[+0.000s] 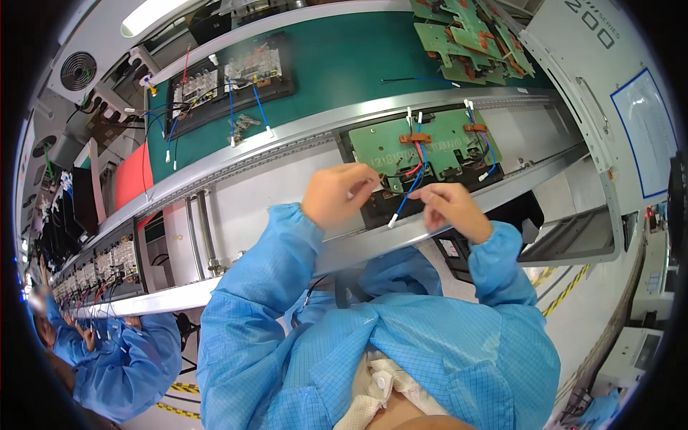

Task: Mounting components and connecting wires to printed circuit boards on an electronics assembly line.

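Observation:
A green circuit board [380,143] lies in a black tray [376,215] in front of me, with a second green board [451,136] joined or lying close on its right. Red, black and blue wires run from brown clips on the boards. My left hand [337,193] is closed at the left board's near edge; something small and whitish shows at its fingers, too small to name. Extended toward a blue wire [411,193] with a white connector is the index finger of my right hand [455,208], its thumb apart below. Whether it touches the wire cannot be made out.
Beyond a metal rail, a green mat [337,64] carries a black tray of wired modules [229,79], loose metal parts [245,125] and a pile of green boards [473,39]. Another person in blue [129,365] works at the left by more modules [100,276]. A white machine [609,93] stands at the right.

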